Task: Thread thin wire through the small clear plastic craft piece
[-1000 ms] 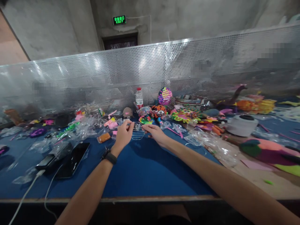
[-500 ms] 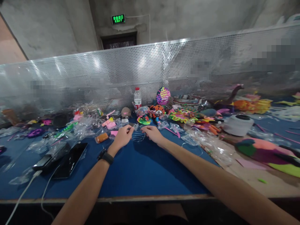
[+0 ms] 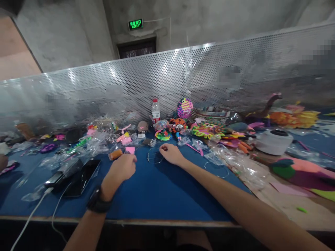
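Note:
My right hand (image 3: 171,153) is closed in a pinch over the middle of the blue table. Thin, shiny wire (image 3: 154,162) curves in a loop from its fingertips and hangs just left of them. My left hand (image 3: 121,170) is curled shut, nearer to me and to the left, with a dark watch (image 3: 98,201) on its wrist. Its fingertips face away, so whatever it may hold is hidden. Just beyond its knuckles lie a pink piece of clay (image 3: 130,150) and an orange-brown packet (image 3: 115,154).
A phone (image 3: 83,177) and a cabled power bank (image 3: 59,177) lie left. Clay figures, plastic wrap and a red-capped bottle (image 3: 155,111) line the back before a perforated metal screen (image 3: 131,80). Right are a white tub (image 3: 273,143) and a clay-covered shape (image 3: 300,170).
My left hand has drawn back toward me and left, away from the wire and my right hand. My right hand stays pinched at about the same place. The view has shifted slightly.

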### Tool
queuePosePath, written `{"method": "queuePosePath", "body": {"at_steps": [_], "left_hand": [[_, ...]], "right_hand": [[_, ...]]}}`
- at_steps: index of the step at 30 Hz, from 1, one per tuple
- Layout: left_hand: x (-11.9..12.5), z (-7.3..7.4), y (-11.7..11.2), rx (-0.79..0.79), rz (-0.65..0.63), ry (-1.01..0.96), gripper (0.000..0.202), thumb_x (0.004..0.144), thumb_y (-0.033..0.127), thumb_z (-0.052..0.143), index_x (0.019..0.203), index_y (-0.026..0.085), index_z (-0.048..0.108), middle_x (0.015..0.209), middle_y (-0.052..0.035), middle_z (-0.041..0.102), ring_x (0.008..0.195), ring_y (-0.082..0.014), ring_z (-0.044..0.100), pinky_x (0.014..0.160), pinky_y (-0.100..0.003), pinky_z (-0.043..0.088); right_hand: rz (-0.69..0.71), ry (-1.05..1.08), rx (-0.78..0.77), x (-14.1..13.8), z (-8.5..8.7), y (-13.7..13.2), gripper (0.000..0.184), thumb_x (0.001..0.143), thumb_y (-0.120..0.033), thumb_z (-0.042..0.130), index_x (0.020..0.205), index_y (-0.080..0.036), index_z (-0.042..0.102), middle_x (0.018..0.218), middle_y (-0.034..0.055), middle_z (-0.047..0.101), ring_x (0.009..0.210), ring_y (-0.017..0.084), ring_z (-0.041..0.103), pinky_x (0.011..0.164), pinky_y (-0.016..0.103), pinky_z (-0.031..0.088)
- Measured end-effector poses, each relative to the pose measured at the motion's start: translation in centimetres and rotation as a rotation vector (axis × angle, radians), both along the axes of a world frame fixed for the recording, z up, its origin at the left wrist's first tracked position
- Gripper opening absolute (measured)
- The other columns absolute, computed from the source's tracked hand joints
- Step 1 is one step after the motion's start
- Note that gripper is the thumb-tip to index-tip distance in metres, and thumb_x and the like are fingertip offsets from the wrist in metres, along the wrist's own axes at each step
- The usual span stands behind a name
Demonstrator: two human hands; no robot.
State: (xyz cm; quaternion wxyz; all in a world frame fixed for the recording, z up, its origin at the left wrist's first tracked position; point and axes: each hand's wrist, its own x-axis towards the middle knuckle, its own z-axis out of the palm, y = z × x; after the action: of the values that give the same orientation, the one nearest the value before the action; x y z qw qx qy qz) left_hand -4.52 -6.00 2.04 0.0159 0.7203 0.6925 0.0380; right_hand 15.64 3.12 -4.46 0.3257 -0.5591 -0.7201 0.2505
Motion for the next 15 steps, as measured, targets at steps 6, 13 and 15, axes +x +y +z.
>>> {"method": "queuePosePath", "body": {"at_steps": [6,13,15], "left_hand": [[-8.5,-0.3,-3.8,0.116,0.405,0.164,0.041,0.083,0.027,0.044,0.117,0.012,0.063,0.119,-0.0179,0.063,0.111,-0.0330,0.058,0.091,-0.041,0.046],[-13.8,-1.0,-5.7,0.079,0.510,0.145,0.056,0.081,0.046,0.045,0.120,0.009,0.060,0.116,-0.0202,0.066,0.110,-0.0348,0.059,0.093,-0.042,0.044],[-13.8,-0.9,-6.0,0.086,0.483,0.112,0.055,0.080,0.044,0.046,0.119,0.009,0.060,0.117,-0.0192,0.066,0.109,-0.0332,0.060,0.093,-0.039,0.045]], "right_hand": [[0.025,-0.037,0.017,0.0,-0.2,0.0,0.020,0.081,-0.022,0.051,0.084,-0.020,0.071,0.088,0.0045,0.074,0.085,0.019,0.067,0.074,0.025,0.046],[0.037,-0.060,0.033,0.1,-0.3,0.0,0.019,0.081,-0.023,0.052,0.082,-0.021,0.070,0.085,0.0044,0.073,0.082,0.020,0.067,0.072,0.027,0.046],[0.041,-0.056,0.037,0.1,-0.3,0.0,0.018,0.081,-0.023,0.052,0.081,-0.021,0.070,0.084,0.0040,0.073,0.080,0.019,0.066,0.071,0.027,0.045]]}}
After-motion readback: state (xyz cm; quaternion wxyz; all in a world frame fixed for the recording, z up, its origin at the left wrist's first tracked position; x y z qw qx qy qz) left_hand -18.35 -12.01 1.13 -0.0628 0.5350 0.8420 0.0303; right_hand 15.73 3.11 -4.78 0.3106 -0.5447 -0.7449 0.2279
